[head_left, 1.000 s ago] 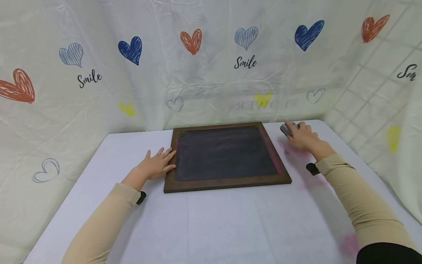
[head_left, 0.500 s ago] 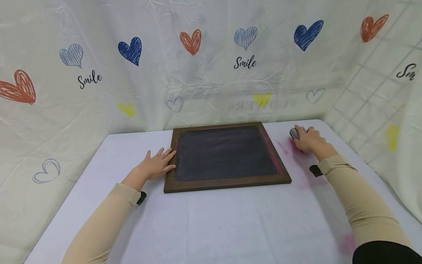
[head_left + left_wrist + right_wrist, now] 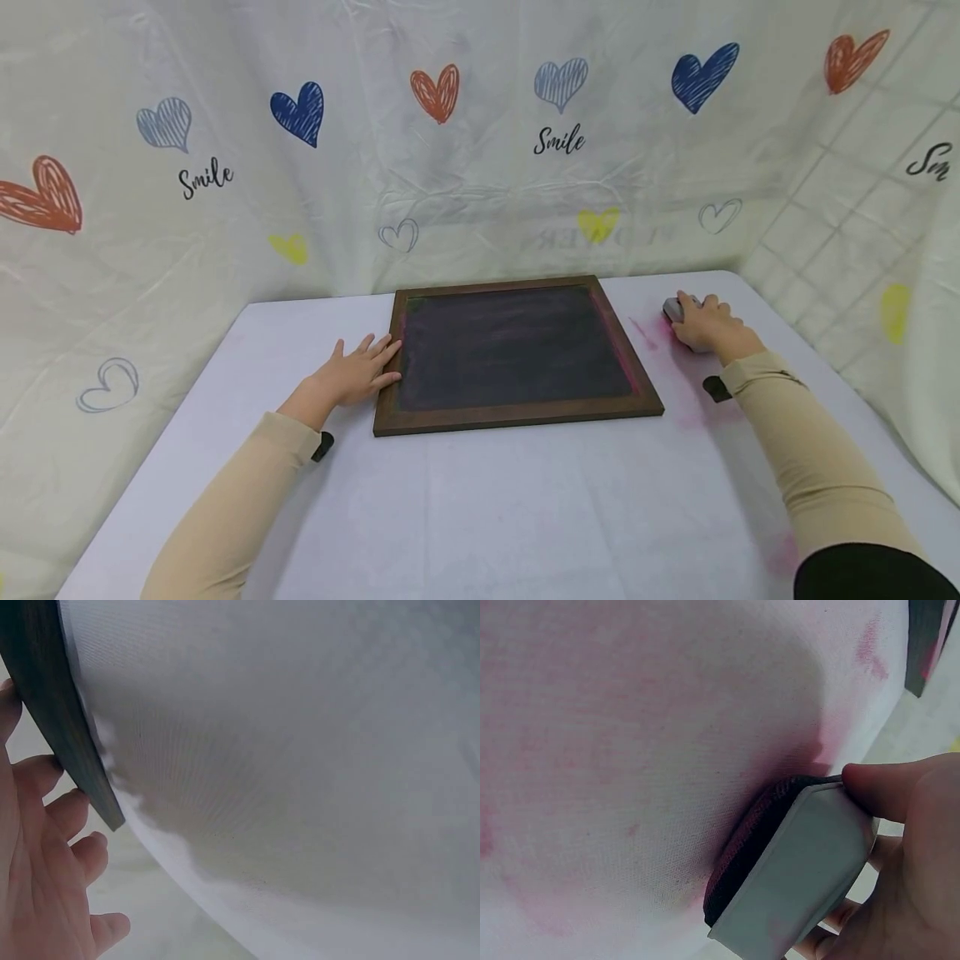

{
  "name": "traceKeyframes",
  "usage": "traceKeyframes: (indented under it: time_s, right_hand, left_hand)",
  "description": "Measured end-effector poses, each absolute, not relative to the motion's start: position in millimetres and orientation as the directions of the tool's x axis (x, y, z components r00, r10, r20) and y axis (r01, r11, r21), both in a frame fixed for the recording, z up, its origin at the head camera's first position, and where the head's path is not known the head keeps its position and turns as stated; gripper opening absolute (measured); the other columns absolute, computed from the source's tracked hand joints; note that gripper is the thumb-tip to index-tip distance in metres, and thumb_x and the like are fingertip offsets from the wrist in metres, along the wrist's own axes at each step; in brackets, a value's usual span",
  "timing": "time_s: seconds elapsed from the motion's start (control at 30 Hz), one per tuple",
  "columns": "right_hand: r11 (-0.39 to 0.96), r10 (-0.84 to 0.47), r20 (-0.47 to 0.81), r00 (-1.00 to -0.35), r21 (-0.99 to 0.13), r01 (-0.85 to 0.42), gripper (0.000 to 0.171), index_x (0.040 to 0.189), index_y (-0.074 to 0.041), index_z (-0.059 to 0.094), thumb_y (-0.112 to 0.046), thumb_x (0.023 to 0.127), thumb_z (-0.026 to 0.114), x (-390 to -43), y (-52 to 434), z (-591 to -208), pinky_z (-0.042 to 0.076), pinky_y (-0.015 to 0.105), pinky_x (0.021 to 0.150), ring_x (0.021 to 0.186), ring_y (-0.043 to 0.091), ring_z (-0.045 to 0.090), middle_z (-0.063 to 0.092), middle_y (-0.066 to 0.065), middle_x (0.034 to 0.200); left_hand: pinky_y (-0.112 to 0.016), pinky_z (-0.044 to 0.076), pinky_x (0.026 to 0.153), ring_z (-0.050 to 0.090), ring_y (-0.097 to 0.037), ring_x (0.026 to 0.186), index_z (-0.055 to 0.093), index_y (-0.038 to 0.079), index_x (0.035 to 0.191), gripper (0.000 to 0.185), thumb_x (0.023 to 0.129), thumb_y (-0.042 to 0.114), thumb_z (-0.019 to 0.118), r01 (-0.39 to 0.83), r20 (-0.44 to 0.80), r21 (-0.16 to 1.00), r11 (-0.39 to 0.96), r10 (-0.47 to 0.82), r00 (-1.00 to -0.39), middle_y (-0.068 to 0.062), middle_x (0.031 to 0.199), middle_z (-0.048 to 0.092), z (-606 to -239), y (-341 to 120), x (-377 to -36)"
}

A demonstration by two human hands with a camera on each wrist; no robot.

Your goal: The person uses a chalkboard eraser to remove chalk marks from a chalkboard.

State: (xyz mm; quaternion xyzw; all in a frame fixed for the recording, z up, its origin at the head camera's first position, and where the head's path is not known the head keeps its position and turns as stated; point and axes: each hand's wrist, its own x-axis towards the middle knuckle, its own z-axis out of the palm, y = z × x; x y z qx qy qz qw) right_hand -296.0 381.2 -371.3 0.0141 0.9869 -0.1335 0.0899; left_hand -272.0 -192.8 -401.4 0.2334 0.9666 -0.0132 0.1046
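Observation:
A chalkboard in a brown wooden frame lies on the white-covered table, its dark surface faintly smeared, with pink along the right inner edge. With fingers spread, my left hand rests against the left side of that frame; the left wrist view shows its fingertips touching the frame's edge. To the right of the board, my right hand grips a chalkboard eraser with a grey back and a dark, pink-dusted felt pad. In the right wrist view the felt faces the cloth; whether it presses flat I cannot tell.
Pink chalk smudges mark the white tablecloth around the eraser, and another lies near the right forearm. A pale curtain printed with hearts stands right behind the table and along both sides.
The right hand, gripping the eraser, has moved a little to the right and slightly nearer, away from the board. My left hand and the chalkboard have stayed in place.

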Motion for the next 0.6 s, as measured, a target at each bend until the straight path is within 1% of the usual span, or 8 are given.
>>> traceKeyframes:
  time_s: [0.13,0.23,0.4,0.5,0.6]
  right_hand:
    - [0.967,0.006,-0.191,-0.982,-0.250,0.054,0.071,0.155,0.009,0.009,-0.023,0.104,0.046,-297.2,381.2,-371.4,0.032,0.077,0.095,0.124,0.068,0.024,0.016,0.052,0.135]
    - [0.968,0.002,-0.195,-0.981,-0.247,0.051,0.074,0.155,0.010,0.008,-0.026,0.104,0.049,-298.7,381.8,-370.9,0.030,0.077,0.096,0.124,0.067,0.024,0.017,0.051,0.135]
    - [0.971,-0.005,-0.199,-0.980,-0.237,0.043,0.079,0.158,0.006,0.004,-0.035,0.105,0.047,-300.3,384.3,-366.2,0.025,0.078,0.099,0.128,0.069,0.020,0.014,0.052,0.140]
    - [0.973,-0.019,-0.150,-0.989,-0.231,0.016,0.078,0.159,0.004,0.005,-0.037,0.106,0.044,-301.9,383.2,-361.3,0.027,0.078,0.098,0.128,0.070,0.021,0.015,0.051,0.142]
    - [0.971,-0.057,-0.031,-0.998,-0.234,-0.048,0.073,0.160,0.003,0.012,-0.037,0.107,0.044,-305.7,374.8,-358.3,0.030,0.077,0.097,0.129,0.068,0.026,0.021,0.047,0.145]
  left_hand:
    - [-0.075,0.007,0.114,0.012,-0.041,0.155,0.018,0.010,0.166,0.072,0.110,0.051,0.038,0.448,-0.221,0.034,0.894,0.443,-0.869,-0.016,0.170,0.016,-401.7,-193.2,-273.6]
    - [-0.076,0.007,0.113,0.013,-0.042,0.154,0.019,0.010,0.165,0.072,0.110,0.051,0.039,0.438,-0.230,0.056,0.897,0.438,-0.869,-0.017,0.169,0.016,-400.4,-192.9,-274.4]
    - [-0.076,0.007,0.113,0.015,-0.045,0.153,0.021,0.010,0.165,0.072,0.109,0.050,0.042,0.410,-0.261,0.115,0.905,0.426,-0.866,-0.018,0.169,0.016,-393.5,-191.3,-276.8]
    - [-0.076,0.007,0.113,0.014,-0.045,0.153,0.023,0.012,0.165,0.070,0.109,0.048,0.043,0.390,-0.252,0.143,0.909,0.415,-0.874,-0.019,0.169,0.016,-388.8,-191.7,-278.8]
    - [-0.076,0.006,0.113,0.011,-0.047,0.153,0.025,0.011,0.164,0.068,0.109,0.046,0.045,0.355,-0.191,0.154,0.922,0.381,-0.905,-0.020,0.169,0.013,-384.7,-195.1,-281.4]
